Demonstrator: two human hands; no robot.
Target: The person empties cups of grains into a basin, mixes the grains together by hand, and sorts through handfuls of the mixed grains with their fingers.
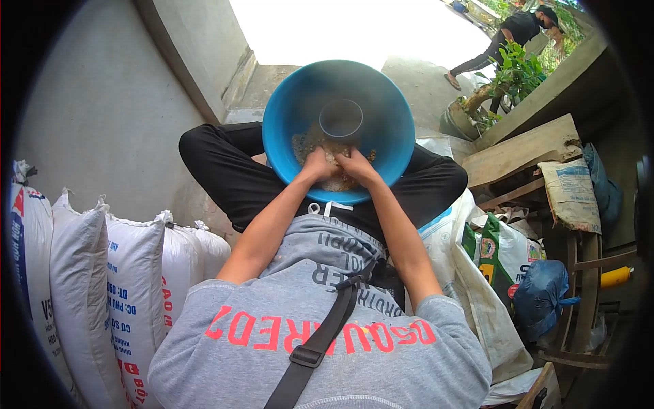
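A large blue basin rests between my crossed legs, tilted toward me. Inside it lies a pale, crumbly, grain-like mix, with some darker brownish bits at the right. Both hands are down in this mix, close together. My left hand reaches in from the left with its fingers pointing down, and my right hand from the right. The mix and the hands themselves hide most of the fingers. Just beyond them in the basin sits a round, grey-looking bowl or cup. Haze blurs the basin's interior.
Filled white sacks with print stand along the left wall. At the right are empty-looking sacks, a blue plastic bag and a wooden chair. Beyond a potted plant, a person in black bends over outside.
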